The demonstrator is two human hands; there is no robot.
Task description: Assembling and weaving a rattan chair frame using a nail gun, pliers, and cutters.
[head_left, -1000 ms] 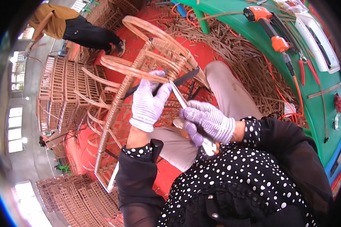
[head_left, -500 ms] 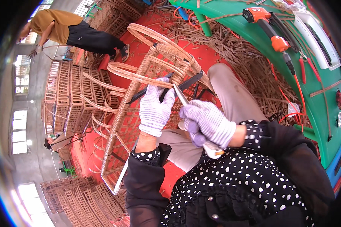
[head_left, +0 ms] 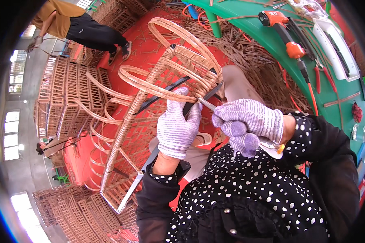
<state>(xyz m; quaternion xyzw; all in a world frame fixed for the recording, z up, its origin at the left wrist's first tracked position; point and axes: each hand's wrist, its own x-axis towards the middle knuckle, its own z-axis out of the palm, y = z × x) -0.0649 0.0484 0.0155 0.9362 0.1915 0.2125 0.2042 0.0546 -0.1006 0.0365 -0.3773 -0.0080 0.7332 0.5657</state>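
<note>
A long woven rattan frame with black metal bars stands tilted before me, with several bent loops along its side. My left hand, in a striped glove, pinches the end of a bent rattan strip near the frame's upper corner. In my right hand, also gloved, is a tapered metal tool with a white and yellow handle end. Its tip touches the strip's end just beside my left fingers. The glove hides most of the handle, so I cannot tell its exact kind.
On the green table at right lie an orange-black air nail gun, red-handled pliers and a white tray. Rattan scraps cover the red floor. Stacked woven frames and another person are at left.
My right hand has moved right and up, and the tool now lies flatter against the strip's end. My left hand has shifted slightly right, still pinching the strip. The other person has shifted left in view.
</note>
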